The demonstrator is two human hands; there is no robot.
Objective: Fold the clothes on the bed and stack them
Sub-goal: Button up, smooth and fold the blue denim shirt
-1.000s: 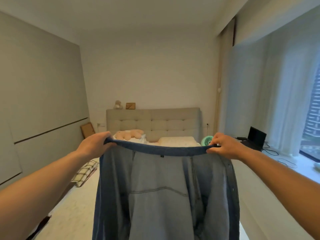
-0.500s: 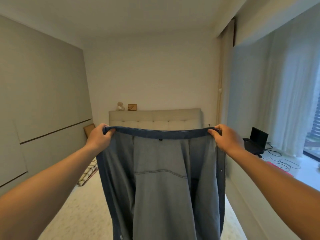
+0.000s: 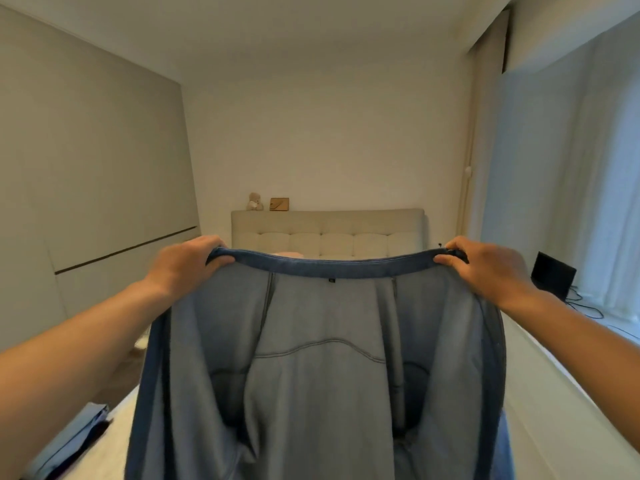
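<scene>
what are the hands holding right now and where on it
Both hold one denim garment up in the air by its darker top edge band: the left hand grips the left end, the right hand the right end.

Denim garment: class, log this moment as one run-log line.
step: spread before folding | left hand: grips top edge | right hand: grips top edge | denim garment: hanging open above bed

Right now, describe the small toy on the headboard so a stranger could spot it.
Find the tufted beige headboard against the far wall. On its top ledge, near the left end, sits a pale teddy bear. Unlike the flat wooden plaque beside it, it is rounded.
</scene>
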